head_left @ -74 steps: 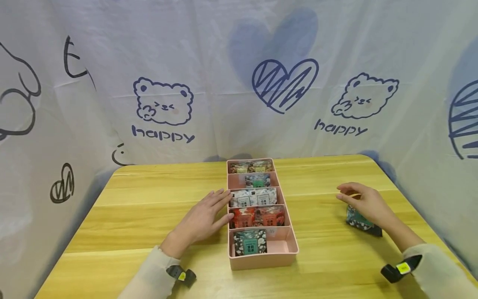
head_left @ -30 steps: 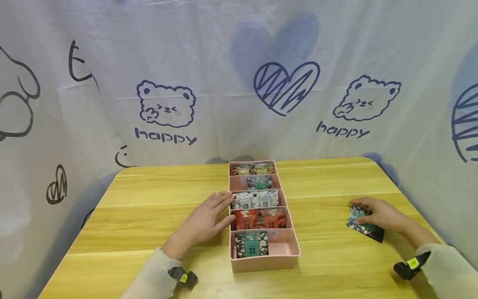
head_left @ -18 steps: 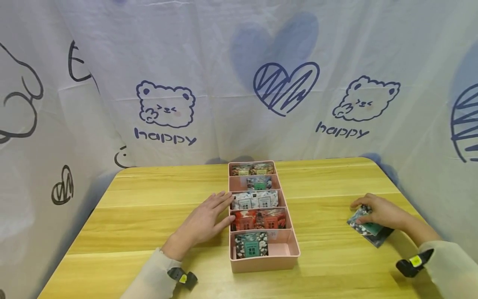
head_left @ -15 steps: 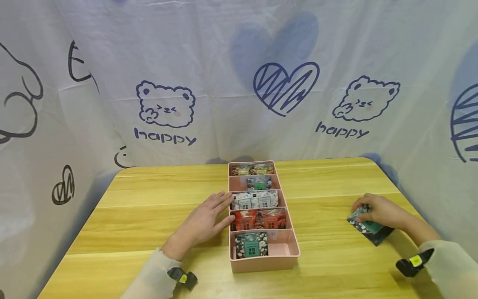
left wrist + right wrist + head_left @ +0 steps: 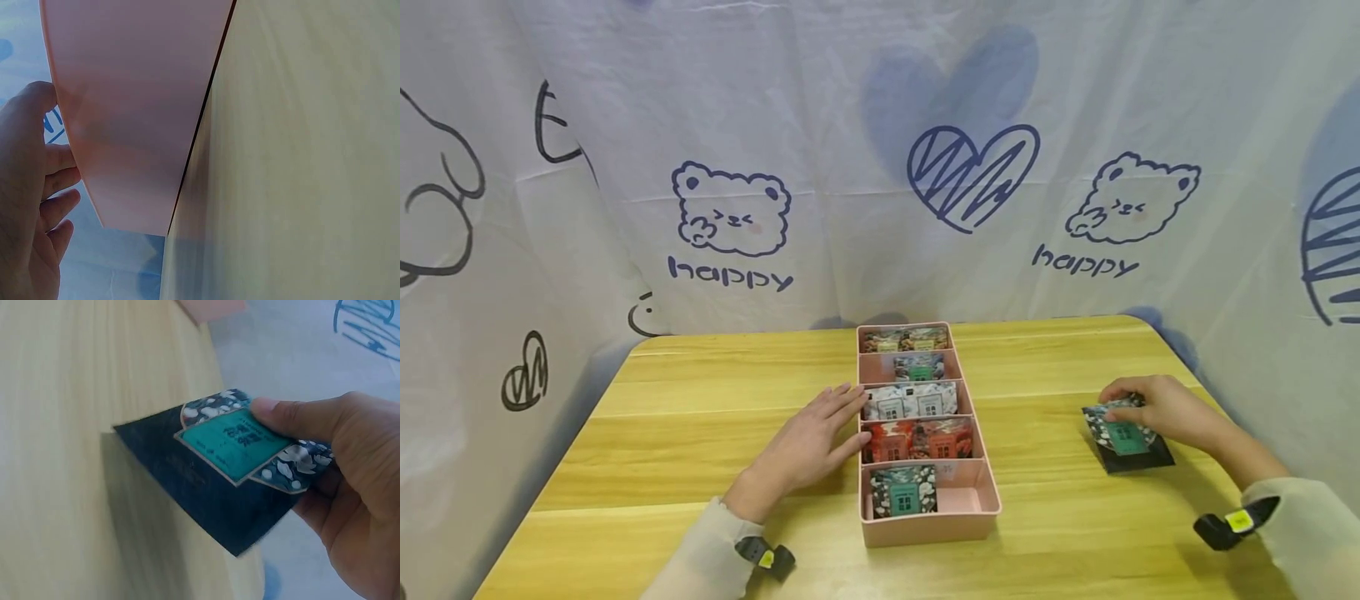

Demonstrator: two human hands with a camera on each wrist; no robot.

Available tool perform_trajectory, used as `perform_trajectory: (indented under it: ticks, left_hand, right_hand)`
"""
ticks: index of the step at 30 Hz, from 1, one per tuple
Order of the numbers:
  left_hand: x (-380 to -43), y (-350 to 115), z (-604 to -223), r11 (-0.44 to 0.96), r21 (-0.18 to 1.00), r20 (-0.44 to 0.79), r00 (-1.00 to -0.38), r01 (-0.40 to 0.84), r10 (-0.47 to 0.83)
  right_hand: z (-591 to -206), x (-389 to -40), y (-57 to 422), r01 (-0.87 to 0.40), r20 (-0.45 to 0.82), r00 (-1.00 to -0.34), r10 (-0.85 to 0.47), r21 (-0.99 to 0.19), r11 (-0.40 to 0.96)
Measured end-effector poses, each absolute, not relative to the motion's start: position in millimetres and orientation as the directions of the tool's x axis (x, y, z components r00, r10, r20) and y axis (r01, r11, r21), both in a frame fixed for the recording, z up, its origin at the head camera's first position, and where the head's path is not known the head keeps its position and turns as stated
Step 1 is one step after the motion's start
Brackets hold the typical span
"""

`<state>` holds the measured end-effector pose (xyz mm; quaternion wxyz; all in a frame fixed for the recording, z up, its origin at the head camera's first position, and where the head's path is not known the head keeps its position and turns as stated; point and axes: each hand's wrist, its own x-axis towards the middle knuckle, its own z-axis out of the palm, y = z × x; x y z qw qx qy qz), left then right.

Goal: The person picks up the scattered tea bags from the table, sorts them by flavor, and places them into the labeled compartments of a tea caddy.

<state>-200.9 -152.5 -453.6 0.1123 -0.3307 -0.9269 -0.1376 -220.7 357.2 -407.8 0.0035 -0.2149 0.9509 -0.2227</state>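
My right hand [image 5: 1168, 417] pinches a dark tea sachet [image 5: 1126, 437] by its top edge, over the right side of the table. In the right wrist view the sachet [image 5: 234, 450] shows a green label, white flower print and a plain black lower part; the thumb lies on its face, and the fingers are mostly hidden behind. My left hand [image 5: 808, 437] rests against the left rim of a long pink divided box [image 5: 928, 527]. Seen from the left wrist, the fingertips of that hand [image 5: 31, 181] touch the rim of the box [image 5: 137, 125].
The box's front compartment has one matching green-label sachet [image 5: 904, 492] on its left. Behind it come red sachets [image 5: 917, 442], white sachets [image 5: 910, 402], one bluish sachet [image 5: 919, 367] and yellow-label sachets [image 5: 906, 340]. A printed curtain [image 5: 850, 250] stands behind the wooden table [image 5: 1045, 367].
My right hand came down onto the sachet on the table, took hold of it, and has now turned it upright and shifted it slightly left. The left hand has stayed at the box.
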Motion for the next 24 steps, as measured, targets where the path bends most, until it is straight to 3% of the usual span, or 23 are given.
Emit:
perform_trajectory:
  ticks: [24]
  left_hand:
    - [-201, -153, -454, 0.745, 0.177, 0.299, -0.756, 0.643, 0.582]
  right_hand:
    - [-378, -207, 282, -0.459, 0.182, -0.873, -0.452, -0.616, 0.640]
